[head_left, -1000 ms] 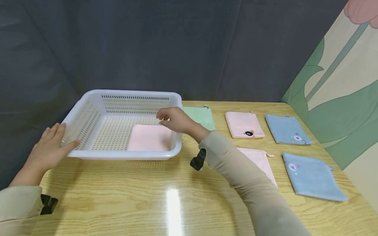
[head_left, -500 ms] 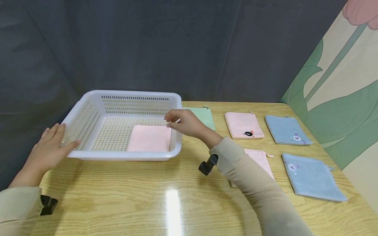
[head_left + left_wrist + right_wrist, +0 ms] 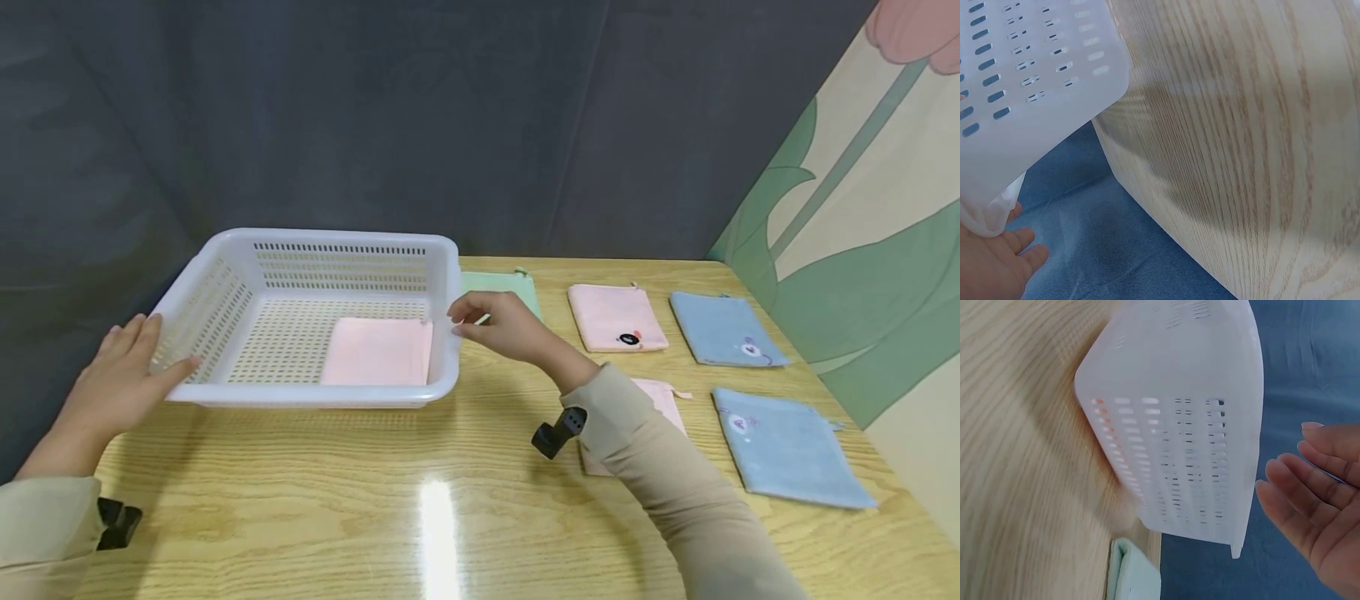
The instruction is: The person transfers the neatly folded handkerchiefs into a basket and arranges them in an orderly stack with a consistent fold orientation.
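A white, slot-perforated plastic basket (image 3: pixel 315 395) covers the wood-grain table's (image 3: pixel 300 500) back-left corner; a smooth, square pink cloth (image 3: pixel 378 352) lies in its front-right corner. The left hand (image 3: pixel 123 375), thumb spread, rests against its left rim. The right hand (image 3: pixel 506 325), fingers loosely bent, hovers beside its right rim, partly hiding 1 green cloth (image 3: pixel 498 280).

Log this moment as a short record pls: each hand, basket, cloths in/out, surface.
left_hand: left hand rests on the left end of the basket
right_hand: right hand by the basket's right rim, holding nothing; contact unclear
basket: white, perforated, upright
cloths_in: one pink cloth, lying flat at the right side
cloths_out: green cloth, partly hidden; far pink cloth; near pink cloth, partly under the sleeve in view; two blue cloths
surface: wood-grain table
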`<state>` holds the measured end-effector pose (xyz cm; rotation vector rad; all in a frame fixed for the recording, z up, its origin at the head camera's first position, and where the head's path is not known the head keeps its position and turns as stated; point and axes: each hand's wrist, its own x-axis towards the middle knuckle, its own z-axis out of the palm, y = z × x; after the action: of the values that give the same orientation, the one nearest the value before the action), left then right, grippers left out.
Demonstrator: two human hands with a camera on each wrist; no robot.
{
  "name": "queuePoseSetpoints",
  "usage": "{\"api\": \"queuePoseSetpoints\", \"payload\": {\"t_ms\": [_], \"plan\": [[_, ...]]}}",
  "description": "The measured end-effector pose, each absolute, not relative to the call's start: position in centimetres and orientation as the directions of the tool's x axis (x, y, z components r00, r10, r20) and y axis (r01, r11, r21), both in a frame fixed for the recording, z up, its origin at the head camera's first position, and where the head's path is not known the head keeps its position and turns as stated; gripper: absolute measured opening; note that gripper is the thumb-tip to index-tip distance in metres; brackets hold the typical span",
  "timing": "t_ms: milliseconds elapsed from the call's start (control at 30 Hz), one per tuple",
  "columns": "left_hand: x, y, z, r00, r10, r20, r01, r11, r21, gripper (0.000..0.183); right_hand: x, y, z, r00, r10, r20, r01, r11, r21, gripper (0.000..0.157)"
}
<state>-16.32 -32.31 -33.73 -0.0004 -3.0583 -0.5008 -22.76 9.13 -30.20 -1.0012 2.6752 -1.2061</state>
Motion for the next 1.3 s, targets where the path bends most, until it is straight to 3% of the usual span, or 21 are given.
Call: {"api": "queuePoseSetpoints", "payload": {"t_ms": [1300], "plan": [[-16.4, -32.5, -33.7, -0.999, 0.010, 0.035, 0.020, 0.948, 0.318, 0.082, -20.9, 16.1, -31.1, -0.872, -0.482, 0.089, -0.403, 0.600, -0.691, 0.020]]}}
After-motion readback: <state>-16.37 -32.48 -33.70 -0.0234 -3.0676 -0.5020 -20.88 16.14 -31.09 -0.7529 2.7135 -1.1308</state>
